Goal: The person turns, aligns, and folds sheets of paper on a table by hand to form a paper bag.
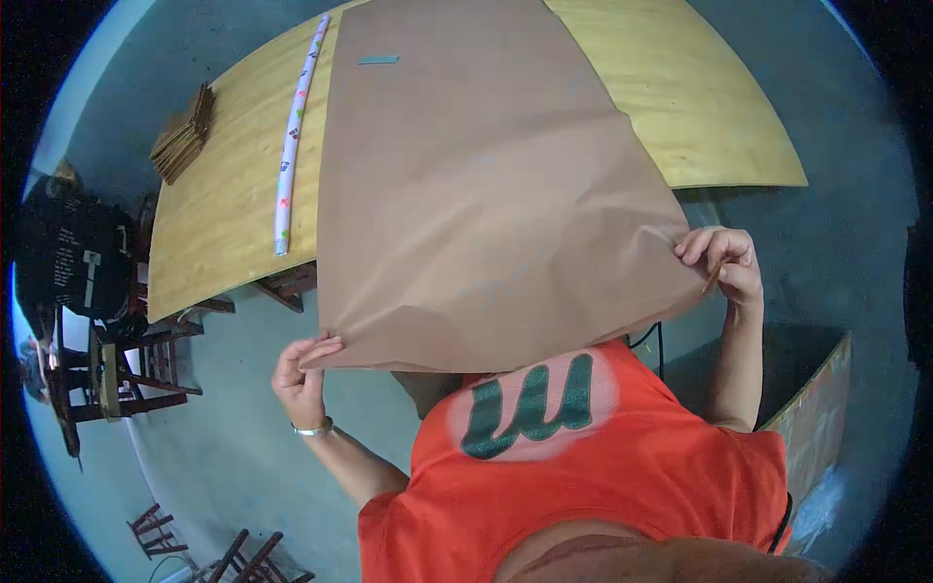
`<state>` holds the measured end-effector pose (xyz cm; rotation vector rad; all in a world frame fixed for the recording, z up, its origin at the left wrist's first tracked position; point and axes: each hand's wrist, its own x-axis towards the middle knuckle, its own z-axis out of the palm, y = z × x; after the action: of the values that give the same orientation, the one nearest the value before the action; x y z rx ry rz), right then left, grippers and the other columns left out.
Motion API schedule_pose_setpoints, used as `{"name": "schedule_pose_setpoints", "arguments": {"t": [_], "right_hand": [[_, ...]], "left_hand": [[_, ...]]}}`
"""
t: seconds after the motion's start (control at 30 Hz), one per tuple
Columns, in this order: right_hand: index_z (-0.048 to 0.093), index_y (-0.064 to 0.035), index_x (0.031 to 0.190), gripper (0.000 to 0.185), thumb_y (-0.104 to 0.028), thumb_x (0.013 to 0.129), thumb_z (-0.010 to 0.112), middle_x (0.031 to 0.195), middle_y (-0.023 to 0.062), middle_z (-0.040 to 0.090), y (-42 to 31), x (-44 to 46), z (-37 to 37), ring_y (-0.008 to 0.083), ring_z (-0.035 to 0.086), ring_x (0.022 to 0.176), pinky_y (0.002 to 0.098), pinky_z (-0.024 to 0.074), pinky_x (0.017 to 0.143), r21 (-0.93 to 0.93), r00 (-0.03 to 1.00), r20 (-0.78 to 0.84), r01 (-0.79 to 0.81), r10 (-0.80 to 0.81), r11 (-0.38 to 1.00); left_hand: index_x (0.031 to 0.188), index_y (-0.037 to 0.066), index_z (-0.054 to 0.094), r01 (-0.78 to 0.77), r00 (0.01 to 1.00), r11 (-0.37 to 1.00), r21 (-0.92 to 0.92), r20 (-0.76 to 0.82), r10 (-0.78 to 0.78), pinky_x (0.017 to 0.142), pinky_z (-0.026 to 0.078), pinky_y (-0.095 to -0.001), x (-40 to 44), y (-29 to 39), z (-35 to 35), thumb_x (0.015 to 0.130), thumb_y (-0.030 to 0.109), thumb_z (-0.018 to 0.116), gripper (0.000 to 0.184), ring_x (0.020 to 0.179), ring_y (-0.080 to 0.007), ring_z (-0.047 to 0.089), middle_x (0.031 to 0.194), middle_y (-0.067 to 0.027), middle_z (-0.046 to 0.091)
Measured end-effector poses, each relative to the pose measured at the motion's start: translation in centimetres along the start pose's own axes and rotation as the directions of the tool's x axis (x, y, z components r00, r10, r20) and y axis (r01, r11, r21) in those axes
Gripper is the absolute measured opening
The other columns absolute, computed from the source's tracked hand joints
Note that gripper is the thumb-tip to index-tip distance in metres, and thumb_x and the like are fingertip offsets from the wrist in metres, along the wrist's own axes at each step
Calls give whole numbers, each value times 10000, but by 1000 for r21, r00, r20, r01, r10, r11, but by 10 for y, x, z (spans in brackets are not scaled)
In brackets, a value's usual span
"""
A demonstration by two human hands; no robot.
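A large sheet of brown paper runs down the table and hangs over its near edge toward my body. My left hand pinches its near left corner between thumb and fingers, with a metal band on the wrist. At the near right corner, my right hand is closed on the paper too, and the edge is creased there. Between my hands the near edge sags slightly in front of my orange shirt. A small grey-blue strip lies on the far part of the sheet.
On the yellowish wooden table, a patterned roll lies left of the paper. A stack of brown pieces sits at the table's left edge. Wooden stools and a dark-clothed person are at left. A board stands at right.
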<state>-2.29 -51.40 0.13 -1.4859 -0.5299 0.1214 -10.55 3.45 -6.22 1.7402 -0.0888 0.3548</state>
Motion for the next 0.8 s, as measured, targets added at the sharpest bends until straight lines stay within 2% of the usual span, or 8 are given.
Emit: {"name": "schedule_pose_setpoints", "arguments": {"t": [0.2, 0.23, 0.3, 0.37, 0.4, 0.5, 0.57, 0.8], "right_hand": [[545, -22, 626, 201, -197, 684, 624, 841, 182, 636, 1, -11, -2, 302, 603, 856, 436, 451, 837, -77, 998, 58, 32, -27, 996], [518, -52, 571, 347, -304, 734, 690, 781, 123, 614, -3, -14, 1, 285, 584, 814, 417, 438, 796, -118, 998, -57, 1, -8, 993], [527, -26, 719, 295, -291, 797, 628, 864, 128, 559, -6, -9, -8, 294, 538, 910, 414, 408, 841, -162, 983, -167, 55, -82, 985], [520, 11, 899, 233, -216, 846, 517, 974, 174, 549, -3, -10, -23, 338, 520, 985, 470, 370, 930, -170, 960, -236, 111, -150, 979], [535, 32, 1011, 273, -190, 856, 501, 1059, 204, 548, -1, -11, -34, 364, 505, 1057, 495, 350, 965, -91, 948, -287, 117, -139, 989], [509, 62, 1127, 355, -171, 860, 491, 1139, 225, 530, 3, 4, -43, 377, 488, 1106, 490, 347, 980, 5, 895, -425, 154, -137, 988], [472, 95, 1176, 405, -152, 856, 495, 1185, 239, 510, 0, 18, -37, 378, 489, 1117, 475, 361, 982, -121, 807, -563, 137, -181, 983], [478, 106, 1157, 361, -88, 853, 496, 1143, 240, 536, 8, 20, -57, 353, 492, 1122, 445, 398, 955, 31, 909, -388, 182, -156, 983]], "left_hand": [[857, 0, 593, -142, 988, 990, 22, 68, 141, 963, 374, -510, -3, -6, -11, 872, 77, 526, 103, 976, -333, 598, 921, -203, 651], [831, 7, 596, -129, 991, 991, 42, 44, 127, 975, 355, -521, -2, -5, -14, 873, 88, 533, 110, 996, -345, 587, 949, -221, 642], [830, 24, 595, -85, 994, 995, 60, -60, 89, 989, 331, -533, 7, -2, -12, 875, 124, 545, 120, 1059, -381, 547, 1047, -255, 603], [857, 30, 586, -288, 957, 957, -26, 14, 288, 992, 323, -544, 28, 9, 3, 878, 109, 527, 100, 1125, -431, 488, 1134, -294, 548], [857, 30, 586, -272, 962, 962, -26, 11, 272, 992, 323, -544, 34, 9, 5, 878, 109, 527, 100, 1125, -431, 488, 1134, -294, 548], [934, 32, 582, -303, 950, 939, -165, 20, 311, 990, 322, -557, 55, 2, -5, 884, 97, 510, 109, 1162, -462, 443, 1166, -315, 517], [1008, 27, 573, -325, 940, 920, -221, 28, 339, 971, 351, -560, 65, -1, -12, 894, 83, 485, 154, 1133, -464, 469, 1142, -316, 530], [1047, 6, 567, -244, 969, 921, -303, -48, 241, 892, 452, -507, 69, -2, -21, 900, 30, 458, 186, 1026, -410, 560, 1047, -281, 588]]}}
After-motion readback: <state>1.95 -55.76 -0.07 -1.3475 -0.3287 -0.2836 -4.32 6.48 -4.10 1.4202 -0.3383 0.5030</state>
